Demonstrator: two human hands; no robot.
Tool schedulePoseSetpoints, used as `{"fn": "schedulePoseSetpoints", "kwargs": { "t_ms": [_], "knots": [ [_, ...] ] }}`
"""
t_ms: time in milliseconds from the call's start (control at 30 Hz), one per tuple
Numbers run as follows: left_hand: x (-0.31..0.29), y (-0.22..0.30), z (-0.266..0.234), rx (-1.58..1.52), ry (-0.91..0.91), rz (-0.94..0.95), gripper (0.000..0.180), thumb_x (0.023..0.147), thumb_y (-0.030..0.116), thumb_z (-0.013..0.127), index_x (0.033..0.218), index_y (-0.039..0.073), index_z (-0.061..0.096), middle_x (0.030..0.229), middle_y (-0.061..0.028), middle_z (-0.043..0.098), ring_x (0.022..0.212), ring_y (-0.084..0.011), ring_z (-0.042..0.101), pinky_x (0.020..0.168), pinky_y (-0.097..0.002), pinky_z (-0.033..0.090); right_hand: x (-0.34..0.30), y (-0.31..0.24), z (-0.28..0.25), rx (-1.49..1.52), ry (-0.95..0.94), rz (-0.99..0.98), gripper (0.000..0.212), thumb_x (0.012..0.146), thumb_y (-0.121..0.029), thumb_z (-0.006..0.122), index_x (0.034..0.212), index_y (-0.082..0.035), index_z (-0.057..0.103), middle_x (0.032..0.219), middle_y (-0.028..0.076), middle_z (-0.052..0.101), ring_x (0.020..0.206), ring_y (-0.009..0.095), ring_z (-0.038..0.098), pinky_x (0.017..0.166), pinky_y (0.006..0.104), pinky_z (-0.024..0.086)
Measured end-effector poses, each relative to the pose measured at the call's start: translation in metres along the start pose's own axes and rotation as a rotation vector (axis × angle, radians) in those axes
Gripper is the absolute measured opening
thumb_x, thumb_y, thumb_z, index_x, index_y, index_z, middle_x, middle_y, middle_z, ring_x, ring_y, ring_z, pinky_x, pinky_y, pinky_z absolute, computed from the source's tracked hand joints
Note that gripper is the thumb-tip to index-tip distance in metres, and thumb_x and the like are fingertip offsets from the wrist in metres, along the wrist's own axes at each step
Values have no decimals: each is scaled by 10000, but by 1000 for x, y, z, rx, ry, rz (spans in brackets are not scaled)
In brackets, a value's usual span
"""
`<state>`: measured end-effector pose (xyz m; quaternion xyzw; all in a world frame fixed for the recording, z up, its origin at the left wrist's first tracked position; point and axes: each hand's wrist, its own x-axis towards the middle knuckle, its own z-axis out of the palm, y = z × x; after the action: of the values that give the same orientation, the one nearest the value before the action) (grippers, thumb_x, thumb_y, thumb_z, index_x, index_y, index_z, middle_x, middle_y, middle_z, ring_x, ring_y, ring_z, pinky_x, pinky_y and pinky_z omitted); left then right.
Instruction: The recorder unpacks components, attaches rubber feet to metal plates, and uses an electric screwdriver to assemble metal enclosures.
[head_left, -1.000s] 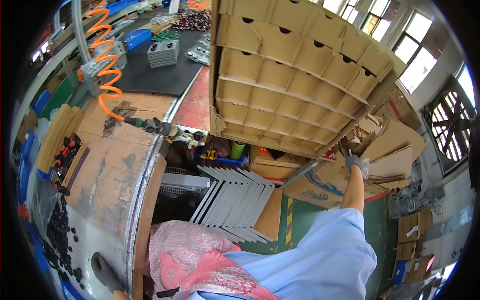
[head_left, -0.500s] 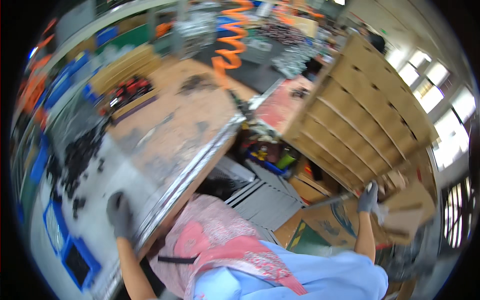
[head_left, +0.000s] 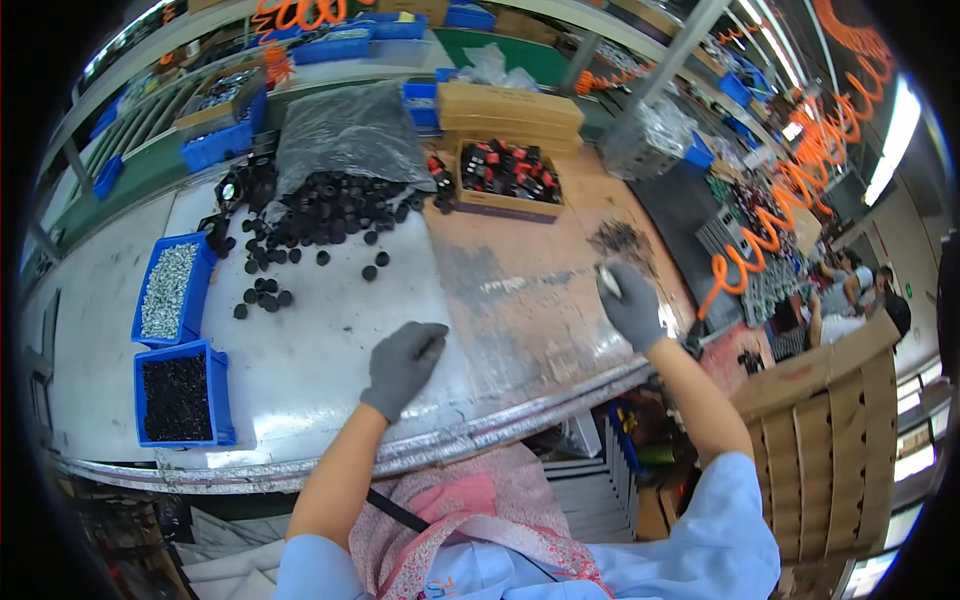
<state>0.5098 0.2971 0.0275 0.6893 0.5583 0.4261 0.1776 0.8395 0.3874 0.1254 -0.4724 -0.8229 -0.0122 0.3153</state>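
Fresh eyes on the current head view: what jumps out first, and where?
Probably the heap of small black round parts beside a grey plastic bag, left of centre toward the far side of the bench. Next, the bright orange coiled hose at right. Then the grey-gloved hands: left hand near the middle, right hand farther right.

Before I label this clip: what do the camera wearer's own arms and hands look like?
Left hand and right hand wear matching close-fitting grey gloves ending around the wrist. The forearms are uncovered, up to loose, light-blue sleeves that end near the elbows. No cables or markings discernible on the gloves.
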Motion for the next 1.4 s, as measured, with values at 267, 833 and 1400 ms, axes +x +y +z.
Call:
{"fn": "schedulePoseSetpoints", "kwargs": {
  "t_ms": [267,833,1400],
  "knots": [
    [11,-5,6,51,-76,0,136,856,226,603,967,176,663,775,-49,610,686,-249,616,586,-373,498,273,16,116,-436,-230,-7,646,739,-311,709,1301,-131,448,1269,130,506,1070,356,571,868,430,486],
    [11,-9,0,55,-182,-20,174,859,236,598,1020,184,639,794,-40,621,674,-246,624,553,-380,502,368,-52,170,-586,-501,-152,801,631,-230,773,1315,-64,389,1331,209,433,1205,387,478,975,435,437],
    [5,42,-27,304,624,263,649,740,304,755,1310,141,488,1315,-203,429,1212,-378,434,992,-455,396,200,-100,-85,1062,271,369,345,756,-300,738,1003,-78,649,682,-19,625,492,37,487,398,191,340]
  ]
}}
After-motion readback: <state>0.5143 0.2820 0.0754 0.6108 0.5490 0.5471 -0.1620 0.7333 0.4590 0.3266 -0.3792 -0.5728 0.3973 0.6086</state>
